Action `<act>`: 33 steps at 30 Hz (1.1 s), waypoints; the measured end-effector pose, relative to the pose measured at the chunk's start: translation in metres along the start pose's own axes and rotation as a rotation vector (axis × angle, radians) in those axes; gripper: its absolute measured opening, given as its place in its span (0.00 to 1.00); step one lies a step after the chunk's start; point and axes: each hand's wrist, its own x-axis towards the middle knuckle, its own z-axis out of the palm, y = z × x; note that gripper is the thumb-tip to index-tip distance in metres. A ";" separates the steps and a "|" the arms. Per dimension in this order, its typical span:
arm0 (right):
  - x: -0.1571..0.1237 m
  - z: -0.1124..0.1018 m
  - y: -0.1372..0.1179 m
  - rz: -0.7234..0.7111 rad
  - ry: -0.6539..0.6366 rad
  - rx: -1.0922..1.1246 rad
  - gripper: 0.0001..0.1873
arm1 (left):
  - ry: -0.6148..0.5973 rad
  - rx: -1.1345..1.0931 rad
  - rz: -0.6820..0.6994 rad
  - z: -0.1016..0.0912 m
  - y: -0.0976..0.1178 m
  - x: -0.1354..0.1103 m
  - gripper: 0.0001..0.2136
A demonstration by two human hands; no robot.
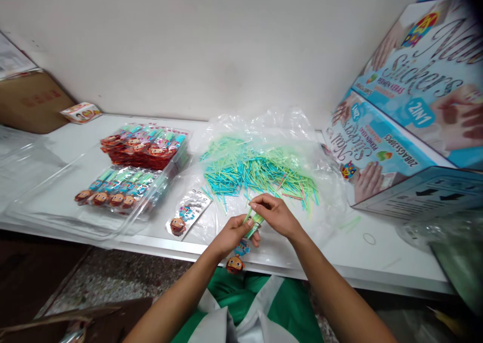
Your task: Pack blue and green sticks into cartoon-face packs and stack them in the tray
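Observation:
My left hand grips a small clear packet with a cartoon-head card hanging below the table edge. My right hand pinches a few green sticks at the packet's top opening, fingers closed on them. Just beyond the hands a heap of blue and green sticks lies on a spread clear plastic bag. One flat packet with a cartoon head lies to the left of my left hand.
Stacks of filled packets and a lower row sit in clear trays at the left. Blue "Nail Stickers" boxes are piled at the right. A brown carton stands far left. A white rubber band lies on the white table.

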 end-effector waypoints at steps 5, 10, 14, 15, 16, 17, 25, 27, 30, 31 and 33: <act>0.001 -0.002 -0.012 -0.099 0.114 -0.157 0.06 | -0.001 0.034 0.030 -0.001 0.004 0.000 0.17; 0.003 -0.008 -0.024 -0.177 0.213 -0.072 0.06 | -0.001 0.054 0.063 -0.002 0.003 0.001 0.16; 0.002 -0.017 -0.028 -0.152 0.397 0.206 0.08 | 0.073 0.063 0.140 -0.004 0.003 0.001 0.17; 0.000 -0.018 -0.028 -0.132 0.411 0.246 0.09 | 0.101 0.067 0.165 -0.004 0.004 0.001 0.17; -0.003 -0.018 -0.028 -0.106 0.394 0.248 0.09 | 0.128 0.073 0.186 -0.005 0.006 0.000 0.18; -0.006 -0.017 -0.028 -0.074 0.352 0.215 0.10 | 0.149 0.085 0.199 -0.006 0.009 0.000 0.18; -0.019 0.002 -0.026 -0.013 0.026 -0.022 0.09 | 0.158 0.211 0.260 -0.009 0.022 -0.005 0.17; -0.018 0.003 -0.027 -0.044 0.061 -0.039 0.09 | 0.132 0.141 0.265 -0.010 0.021 -0.005 0.17; -0.017 0.001 -0.028 -0.056 0.139 -0.073 0.09 | 0.081 0.022 0.268 -0.011 0.020 -0.005 0.24; -0.017 0.001 -0.028 -0.050 0.156 -0.078 0.09 | 0.077 0.004 0.271 -0.012 0.020 -0.005 0.26; -0.017 0.001 -0.029 -0.038 0.181 -0.070 0.09 | 0.102 0.007 0.274 -0.012 0.019 -0.005 0.27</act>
